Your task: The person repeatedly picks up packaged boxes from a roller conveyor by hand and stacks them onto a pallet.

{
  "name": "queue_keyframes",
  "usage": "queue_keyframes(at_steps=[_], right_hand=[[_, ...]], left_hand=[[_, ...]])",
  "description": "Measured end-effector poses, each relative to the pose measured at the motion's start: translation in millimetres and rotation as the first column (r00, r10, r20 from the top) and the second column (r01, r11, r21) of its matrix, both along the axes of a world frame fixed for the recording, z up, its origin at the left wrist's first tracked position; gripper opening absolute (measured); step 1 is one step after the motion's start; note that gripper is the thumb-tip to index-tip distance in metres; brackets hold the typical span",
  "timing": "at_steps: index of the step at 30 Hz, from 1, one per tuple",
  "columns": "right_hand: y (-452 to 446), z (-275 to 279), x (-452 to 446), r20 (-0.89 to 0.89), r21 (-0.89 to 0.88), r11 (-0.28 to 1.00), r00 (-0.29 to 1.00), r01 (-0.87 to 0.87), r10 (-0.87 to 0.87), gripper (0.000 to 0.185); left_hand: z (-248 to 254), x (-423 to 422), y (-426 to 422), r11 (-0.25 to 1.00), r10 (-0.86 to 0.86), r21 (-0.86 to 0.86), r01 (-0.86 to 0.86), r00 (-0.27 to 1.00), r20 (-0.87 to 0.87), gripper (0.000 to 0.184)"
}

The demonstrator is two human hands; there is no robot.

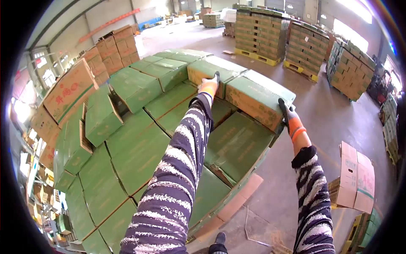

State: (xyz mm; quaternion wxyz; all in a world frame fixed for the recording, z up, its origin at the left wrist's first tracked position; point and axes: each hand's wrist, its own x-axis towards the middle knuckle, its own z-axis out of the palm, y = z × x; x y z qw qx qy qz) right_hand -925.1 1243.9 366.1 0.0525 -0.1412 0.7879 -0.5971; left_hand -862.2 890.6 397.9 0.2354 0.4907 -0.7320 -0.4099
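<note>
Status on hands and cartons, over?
Left hand at left carton. Right hand at outer end of right carton. Both cartons atop stack. No visible obstruction.

Through my feed I look into a big hall with a smooth grey floor (311, 95), brightly lit toward the far end. I see a pale wall (101, 16) at the back left, crossed by a slanting red strip (109, 25), and a grey column (312, 12) farther right. Daylight glares through windows (352, 34) on my right, washing out their panes. Beyond, yellow pallets (256, 55) stand on the floor under tall stacks (260, 36). My view's edges curve into black.
</note>
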Motion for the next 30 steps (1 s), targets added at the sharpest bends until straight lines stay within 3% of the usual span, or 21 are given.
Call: queue_keyframes(at_steps=[1,2,3,5,6,8,9,11,12,13,14,15,16,17,19,22,25,27,28,30], right_hand=[[1.0,-3.3,-20.2,-0.113,0.383,0.922,0.993,0.059,-0.017,0.078],[-0.3,5.0,-15.3,-0.126,0.313,0.946,0.984,-0.078,0.123,0.083],[8.6,10.9,-4.8,0.023,0.192,0.974,0.992,-0.124,0.122,0.077],[28.7,21.9,10.6,0.356,-0.002,0.999,0.934,-0.043,0.041,0.066],[43.5,5.4,2.2,0.1,-0.061,0.998,0.995,0.029,-0.023,0.062],[67.1,-56.7,-26.0,-0.225,-0.27,0.927,0.919,0.259,-0.322,0.057],[65.9,-85.8,-34.0,-0.259,-0.407,0.82,0.81,0.402,-0.526,0.056],[54.3,-107.0,-5.3,0.196,-0.581,0.714,0.919,0.389,-0.341,0.057],[31.9,-108.4,7.8,0.357,-0.566,0.758,0.925,0.323,-0.128,0.057],[10.6,-108.1,22.4,0.504,-0.539,0.805,0.86,0.246,0.075,0.057],[-17.2,-112.7,36.5,0.495,-0.533,0.84,0.843,0.101,0.212,0.057],[-44.0,-112.3,55.9,0.409,-0.532,0.846,0.863,-0.039,0.297,0.056],[-67.0,-107.2,78.2,0.261,-0.505,0.848,0.908,-0.162,0.329,0.056],[-90.6,-94.5,108.1,0.103,-0.467,0.848,0.937,-0.25,0.334,0.056],[-131.4,-61.5,177.3,-0.171,-0.41,0.834,0.93,-0.368,0.326,0.055],[-173.3,1.2,304.8,-0.461,-0.386,0.751,0.817,-0.535,0.345,0.054],[-201.7,55.6,437.5,-0.616,-0.333,0.57,0.631,-0.752,0.472,0.054],[-221.3,81.6,538.5,-0.658,-0.263,0.396,0.464,-0.88,0.594,0.054],[-229.8,94.0,589.7,-0.661,-0.222,0.305,0.373,-0.926,0.651,0.054],[-254.2,108.9,695.1,-0.605,-0.154,0.115,0.185,-0.981,0.774,0.054]], left_hand=[[4.4,11.6,5.0,0.997,-0.055,-0.046,0.054,0.998,-0.013,0.095],[-6.5,6.8,-7.1,0.989,-0.128,-0.084,0.124,0.991,-0.042,0.095],[-16.3,2.9,-18.6,0.974,-0.2,-0.125,0.191,0.977,-0.067,0.095],[-25.6,12.8,-33.8,0.96,-0.261,-0.121,0.251,0.962,-0.078,0.086],[-47.6,17.2,-49.3,0.826,-0.563,-0.298,0.479,0.735,-0.378,0.077],[3.0,97.4,-5.5,0.764,-0.589,0.027,0.645,0.713,-0.381,0.053],[31.9,140.6,19.9,0.707,-0.594,0.188,0.682,0.717,-0.365,0.042],[46.0,215.9,35.1,0.548,-0.781,0.177,0.818,0.576,-0.243,0.045],[61.8,262.8,51.0,0.519,-0.802,0.225,0.825,0.561,-0.207,0.046],[71.1,310.6,65.2,0.476,-0.767,0.313,0.822,0.562,-0.31,0.043],[74.9,358.7,76.4,0.417,-0.753,0.354,0.837,0.536,-0.382,0.044],[104.6,413.9,103.0,0.507,-0.784,0.328,0.797,0.585,-0.208,0.046],[109.3,463.1,113.2,0.475,-0.877,0.075,0.877,0.479,-0.038,0.047],[117.5,516.3,124.7,0.592,-0.803,0.094,0.8,0.596,-0.011,0.047],[129.8,604.6,145.1,0.524,-0.85,0.025,0.851,0.525,-0.049,0.05],[144.7,747.5,159.5,0.774,-0.632,-0.034,0.632,0.77,-0.086,0.045],[122.1,894.7,164.4,0.978,-0.197,-0.019,0.21,0.877,-0.438,0.039],[89.9,991.6,162.4,0.987,0.15,0.036,-0.156,0.818,-0.556,0.036],[55.4,1049.6,148.7,0.954,0.278,0.096,-0.286,0.713,-0.644,0.041],[-5.7,1154.3,127.9,0.806,0.577,0.311,-0.504,0.548,-0.606,0.043]])
